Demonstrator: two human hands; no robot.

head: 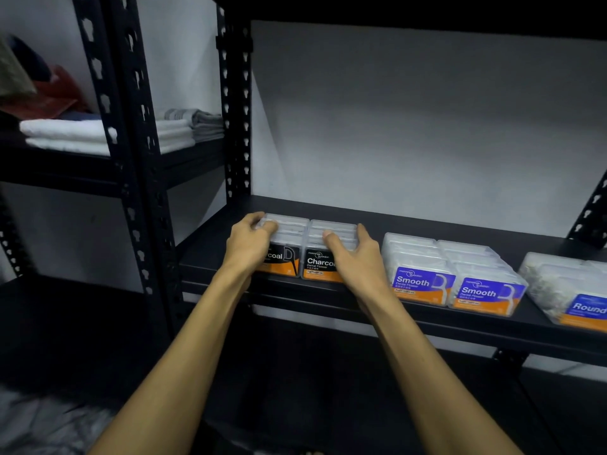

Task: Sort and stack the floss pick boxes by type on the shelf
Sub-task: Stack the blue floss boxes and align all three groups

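Note:
Two side-by-side stacks of clear "Charcoal" floss pick boxes (315, 254) with black and orange labels stand at the left of the black shelf (427, 224). My left hand (249, 244) grips the left stack from its left side, fingers curled over the top box. My right hand (356, 254) grips the right stack from its right side, thumb on top. To the right stand two stacks of blue-labelled "Smooth" boxes (453, 274). A stack of "Round" boxes (571, 290) sits at the far right, cut off by the frame edge.
A black perforated upright post (235, 110) rises just left of the Charcoal stacks. Folded white and grey towels (170, 129) lie on the neighbouring shelf unit to the left. The shelf's back strip runs behind the boxes along a grey wall.

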